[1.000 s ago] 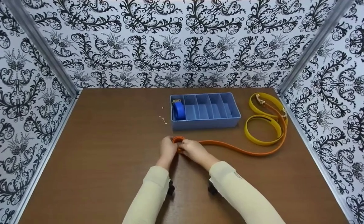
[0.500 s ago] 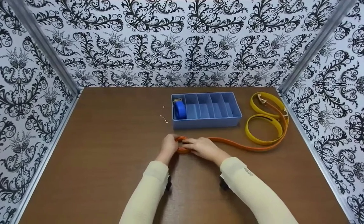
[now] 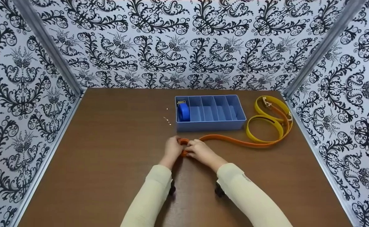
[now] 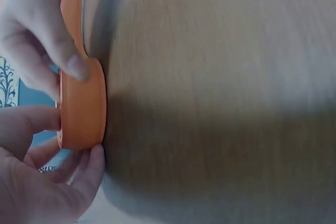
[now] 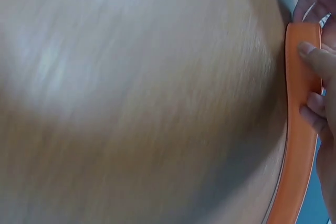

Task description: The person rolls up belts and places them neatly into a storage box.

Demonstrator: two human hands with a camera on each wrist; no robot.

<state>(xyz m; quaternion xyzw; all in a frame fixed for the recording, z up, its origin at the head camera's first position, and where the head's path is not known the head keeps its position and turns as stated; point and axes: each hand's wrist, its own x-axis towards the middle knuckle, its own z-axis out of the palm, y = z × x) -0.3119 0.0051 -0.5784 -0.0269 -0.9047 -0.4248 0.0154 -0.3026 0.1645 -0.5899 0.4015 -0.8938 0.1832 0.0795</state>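
Observation:
An orange belt runs along the table, its near end wound into an upright coil. My left hand holds the coil from the left, fingers around its outer face and over its edge, as the left wrist view shows. My right hand pinches the coil and strap from the other side, its thumb on the outer face. The belt's long free part curves right to its metal buckle, lying across a yellow belt.
Behind the hands stands a blue divided box. A rolled blue belt sits in its leftmost compartment. Small light specks lie left of the box. Patterned walls enclose the table at the back and sides.
My right hand moved right along the strap, then back left to the coil. The orange belt's free part shifted away from me and bows up beside the right hand. The left hand stayed on the coil.

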